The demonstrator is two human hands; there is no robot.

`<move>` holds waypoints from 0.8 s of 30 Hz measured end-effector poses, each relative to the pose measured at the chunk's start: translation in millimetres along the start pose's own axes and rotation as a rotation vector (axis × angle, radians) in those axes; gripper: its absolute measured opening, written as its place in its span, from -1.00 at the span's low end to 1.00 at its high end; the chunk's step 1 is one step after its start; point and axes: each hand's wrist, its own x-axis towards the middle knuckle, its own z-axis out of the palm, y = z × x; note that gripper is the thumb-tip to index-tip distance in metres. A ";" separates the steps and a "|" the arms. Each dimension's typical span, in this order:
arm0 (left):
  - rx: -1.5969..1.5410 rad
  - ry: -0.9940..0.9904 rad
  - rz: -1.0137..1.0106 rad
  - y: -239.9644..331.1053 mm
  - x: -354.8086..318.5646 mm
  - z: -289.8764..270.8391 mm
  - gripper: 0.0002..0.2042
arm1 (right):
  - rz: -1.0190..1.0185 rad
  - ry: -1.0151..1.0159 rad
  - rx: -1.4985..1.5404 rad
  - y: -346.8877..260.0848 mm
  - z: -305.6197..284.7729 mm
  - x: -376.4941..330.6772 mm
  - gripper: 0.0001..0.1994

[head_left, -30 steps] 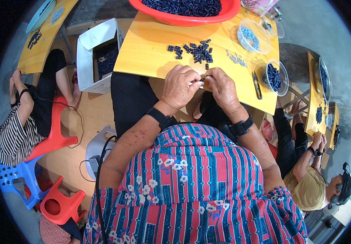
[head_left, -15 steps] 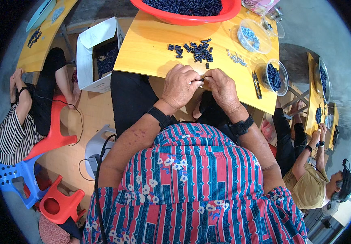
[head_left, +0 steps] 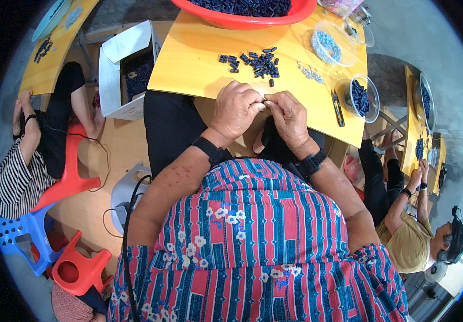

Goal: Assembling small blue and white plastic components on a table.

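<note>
Pinches a small dark piece [head_left: 264,101] between the thumbs and forefingers of the left hand [head_left: 236,110] and right hand [head_left: 287,115], at the near edge of the yellow counter [head_left: 188,59]. Cannot tell the exact shape of the piece, mostly covered by fingertips. Beyond the hands, bears a loose pile of dark parts [head_left: 262,65], with small clear parts [head_left: 311,73] scattered to its right. Near the right edge, carries a slim black tool [head_left: 338,108] just beside a clear tub [head_left: 377,97] of dark parts. At the far edge, supports a red basin [head_left: 231,21] filled with similar parts.
</note>
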 end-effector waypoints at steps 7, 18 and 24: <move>-0.010 -0.075 -0.080 3.9 0.3 -2.5 -0.90 | -0.032 -0.015 0.079 4.9 -3.0 -3.8 -0.79; -0.030 -0.068 0.011 -1.0 0.4 -1.3 -0.90 | 0.214 -0.057 0.266 -13.5 -13.7 15.8 -0.66; 0.032 -0.121 -0.039 5.2 0.5 1.1 -0.85 | -0.107 -0.080 0.175 -25.3 -0.1 47.1 -0.64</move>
